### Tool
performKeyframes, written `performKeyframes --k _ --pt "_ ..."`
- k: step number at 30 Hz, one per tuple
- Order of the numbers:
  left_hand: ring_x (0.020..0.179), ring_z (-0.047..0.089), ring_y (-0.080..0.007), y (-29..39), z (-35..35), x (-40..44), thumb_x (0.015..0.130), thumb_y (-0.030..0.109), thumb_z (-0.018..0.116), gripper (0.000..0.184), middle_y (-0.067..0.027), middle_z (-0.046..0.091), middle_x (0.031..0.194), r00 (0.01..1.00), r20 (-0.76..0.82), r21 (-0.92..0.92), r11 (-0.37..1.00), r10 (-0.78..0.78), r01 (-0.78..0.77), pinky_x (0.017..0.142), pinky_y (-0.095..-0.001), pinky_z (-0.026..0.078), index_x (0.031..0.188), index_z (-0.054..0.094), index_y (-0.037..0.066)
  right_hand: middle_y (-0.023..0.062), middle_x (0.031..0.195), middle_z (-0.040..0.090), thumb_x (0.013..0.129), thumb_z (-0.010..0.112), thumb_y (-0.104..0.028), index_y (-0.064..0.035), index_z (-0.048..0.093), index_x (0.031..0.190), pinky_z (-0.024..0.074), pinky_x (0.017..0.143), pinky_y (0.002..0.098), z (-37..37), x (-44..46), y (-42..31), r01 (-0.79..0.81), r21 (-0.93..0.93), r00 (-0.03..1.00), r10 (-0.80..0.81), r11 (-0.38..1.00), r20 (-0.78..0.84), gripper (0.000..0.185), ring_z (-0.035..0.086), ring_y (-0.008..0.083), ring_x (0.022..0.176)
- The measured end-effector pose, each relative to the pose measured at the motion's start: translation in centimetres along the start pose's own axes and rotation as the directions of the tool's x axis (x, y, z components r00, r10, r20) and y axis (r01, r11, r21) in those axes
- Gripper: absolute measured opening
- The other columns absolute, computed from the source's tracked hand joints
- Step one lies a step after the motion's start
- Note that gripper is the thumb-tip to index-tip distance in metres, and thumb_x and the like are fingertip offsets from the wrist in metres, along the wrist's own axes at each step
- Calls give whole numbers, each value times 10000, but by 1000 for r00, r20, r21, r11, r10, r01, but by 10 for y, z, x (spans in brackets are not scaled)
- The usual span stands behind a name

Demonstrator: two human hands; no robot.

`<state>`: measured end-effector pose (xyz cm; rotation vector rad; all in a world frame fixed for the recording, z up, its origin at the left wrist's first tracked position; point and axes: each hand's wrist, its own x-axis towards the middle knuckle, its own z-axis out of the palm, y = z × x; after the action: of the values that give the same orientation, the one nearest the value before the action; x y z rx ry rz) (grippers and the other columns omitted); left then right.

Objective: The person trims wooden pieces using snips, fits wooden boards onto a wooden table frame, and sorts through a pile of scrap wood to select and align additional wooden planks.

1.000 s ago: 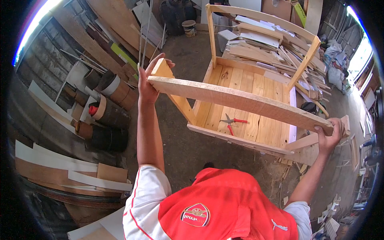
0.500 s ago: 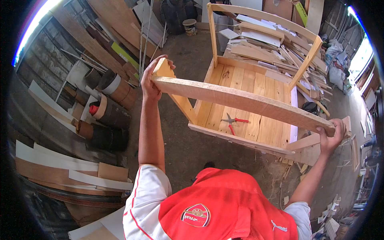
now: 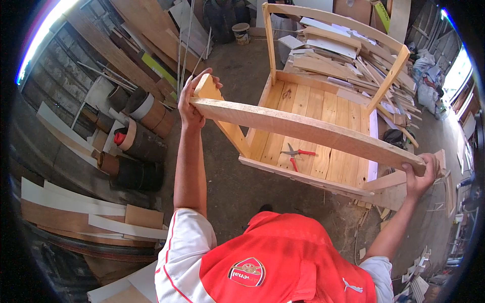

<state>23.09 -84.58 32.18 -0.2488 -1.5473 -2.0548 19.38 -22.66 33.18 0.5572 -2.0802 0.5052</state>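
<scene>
A long wooden board (image 3: 303,129) spans the near side of a wooden frame with a slatted base (image 3: 308,108). My left hand (image 3: 192,108) is closed around the board's left end, where it meets an upright post (image 3: 230,136). At the other end, my right hand (image 3: 423,177) grips the board with the thumb on its near face; some of its fingers are hidden behind the wood. Pliers-like cutters with red handles (image 3: 303,152) lie opened on the slats below the board.
Beyond the frame's far rail (image 3: 333,20) is a heap of wood offcuts (image 3: 328,45). Several rolls and tubs (image 3: 136,169) stand on the left, near stacked sheets (image 3: 76,202). A bucket (image 3: 241,33) sits at the back. Scraps (image 3: 419,280) litter the floor at lower right.
The view has shifted very slightly. Both hands stay on the wooden board, and the cutters lie in the same place on the slats.
</scene>
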Motion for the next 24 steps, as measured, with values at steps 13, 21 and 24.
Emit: performKeyframes --k 13,21,24 --pt "960 677 -285 -3 -2 4 917 357 461 588 -206 679 1057 999 23 -35 999 37 -36 775 -415 591 1292 590 -77 89 972 612 716 886 -396 -34 612 976 398 934 438 0 -2 9 31 12 999 -31 999 9 523 573 313 986" --pt "984 669 -302 -9 -6 3 998 486 402 651 -192 687 1088 999 -26 -109 994 -23 20 871 -413 540 1308 598 -51 97 956 618 712 874 -461 -41 618 965 406 917 446 0 -2 12 41 -10 999 -41 999 1 554 575 319 960" --pt "985 671 -300 -9 -7 4 1011 529 377 688 -192 691 1083 999 -37 -113 993 -34 29 859 -412 545 1314 599 -48 101 956 625 712 866 -495 -45 622 957 408 915 450 0 -3 14 27 -17 1000 -27 999 7 568 582 323 958"
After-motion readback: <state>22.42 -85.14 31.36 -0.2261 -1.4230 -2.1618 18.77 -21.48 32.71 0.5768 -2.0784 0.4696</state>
